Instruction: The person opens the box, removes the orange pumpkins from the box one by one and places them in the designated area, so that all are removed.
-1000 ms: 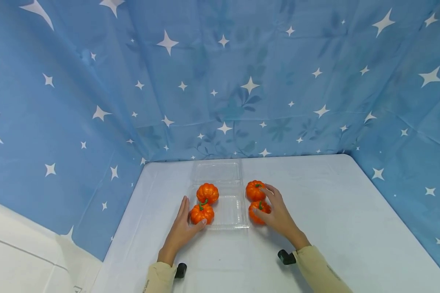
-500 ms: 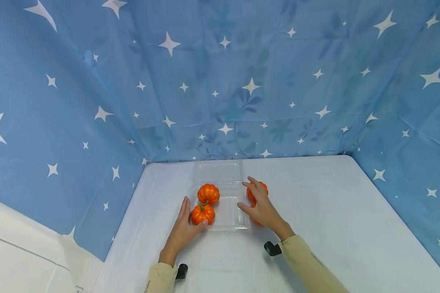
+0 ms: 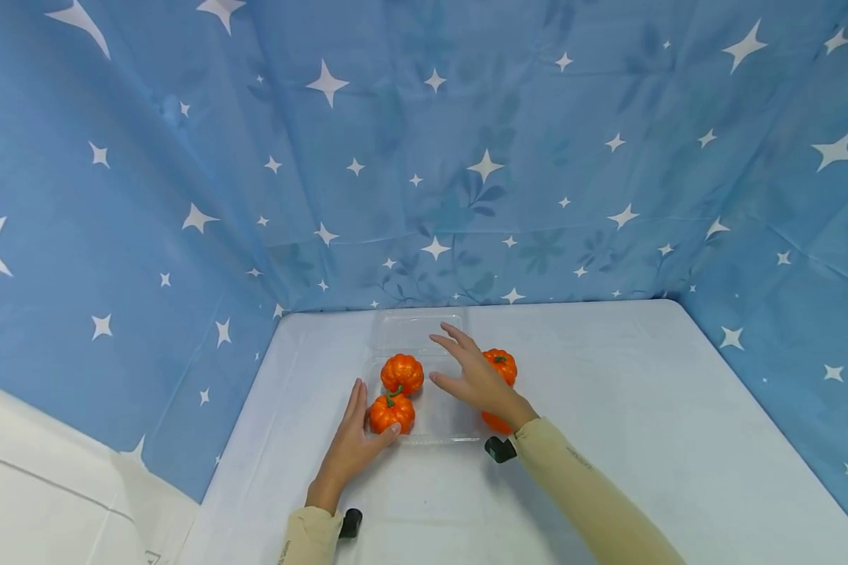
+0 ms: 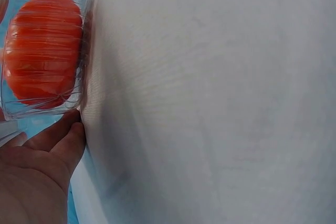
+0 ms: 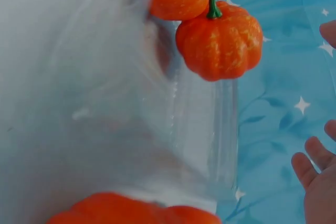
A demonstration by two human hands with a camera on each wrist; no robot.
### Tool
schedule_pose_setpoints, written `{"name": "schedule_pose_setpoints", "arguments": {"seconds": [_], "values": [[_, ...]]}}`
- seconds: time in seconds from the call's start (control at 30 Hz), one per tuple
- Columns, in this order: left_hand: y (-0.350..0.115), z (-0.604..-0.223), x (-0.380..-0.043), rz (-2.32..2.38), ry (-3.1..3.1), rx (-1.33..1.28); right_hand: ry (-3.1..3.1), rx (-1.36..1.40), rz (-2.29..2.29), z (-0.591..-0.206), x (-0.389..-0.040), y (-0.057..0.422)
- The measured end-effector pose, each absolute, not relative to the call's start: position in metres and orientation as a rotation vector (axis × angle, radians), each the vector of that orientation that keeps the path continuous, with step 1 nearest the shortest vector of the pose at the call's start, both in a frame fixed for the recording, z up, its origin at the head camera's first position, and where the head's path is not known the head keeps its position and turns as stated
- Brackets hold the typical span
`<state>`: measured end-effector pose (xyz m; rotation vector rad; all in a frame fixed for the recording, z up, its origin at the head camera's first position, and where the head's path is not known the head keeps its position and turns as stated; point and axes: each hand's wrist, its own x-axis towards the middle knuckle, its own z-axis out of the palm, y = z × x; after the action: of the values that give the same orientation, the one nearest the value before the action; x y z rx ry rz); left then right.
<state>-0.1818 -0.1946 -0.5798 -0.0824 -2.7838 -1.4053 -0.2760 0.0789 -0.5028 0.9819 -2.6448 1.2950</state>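
Note:
A clear plastic clamshell container (image 3: 441,420) lies opened out on the white table, its lid (image 3: 403,331) flat at the back. In its left part sit a rear orange pumpkin (image 3: 401,372) and a front one (image 3: 392,416), green stems together. My left hand (image 3: 353,449) rests along the left side, fingers straight and thumb by the front pumpkin; in the left wrist view its fingertips (image 4: 73,124) are right at the container's wall. Over the container's right half hovers my right hand (image 3: 475,377), holding nothing, fingers spread. Two more pumpkins, one behind (image 3: 503,364) and one in front (image 3: 495,422), stand outside on the right, partly hidden by that hand.
A blue curtain (image 3: 367,196) with white stars surrounds the table (image 3: 608,408) at the back and both sides. White panels (image 3: 49,479) show at the lower left. A small black camera (image 3: 498,450) sits on my right wrist.
My right hand has left the two pumpkins on the right and moved left over the container, its fingers spreading. The left hand and the pumpkins have stayed put.

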Motion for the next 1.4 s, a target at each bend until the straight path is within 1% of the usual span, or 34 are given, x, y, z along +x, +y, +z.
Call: {"name": "schedule_pose_setpoints", "arguments": {"seconds": [0.2,0.5,0.8,0.97,1.17,1.4], "values": [[-0.196,-0.582,-0.183,-1.393,-2.78,-0.098,-2.663,1.097,1.228,-0.499,-0.289,0.062],[-0.195,-0.58,-0.183,-1.409,-2.77,-0.109,-2.714,1.19,1.154,-0.492,-0.301,0.044],[-0.196,-0.58,-0.183,-1.408,-2.761,-0.109,-2.809,1.277,1.079,-0.495,-0.312,0.029],[-0.195,-0.58,-0.181,-1.405,-2.763,-0.109,-2.886,1.299,1.037,-0.502,-0.313,0.017],[-0.195,-0.581,-0.181,-1.393,-2.76,-0.115,-2.94,1.343,0.884,-0.508,-0.31,0.007],[-0.195,-0.582,-0.181,-1.4,-2.75,-0.125,-2.934,1.319,0.894,-0.511,-0.306,0.003]]}}
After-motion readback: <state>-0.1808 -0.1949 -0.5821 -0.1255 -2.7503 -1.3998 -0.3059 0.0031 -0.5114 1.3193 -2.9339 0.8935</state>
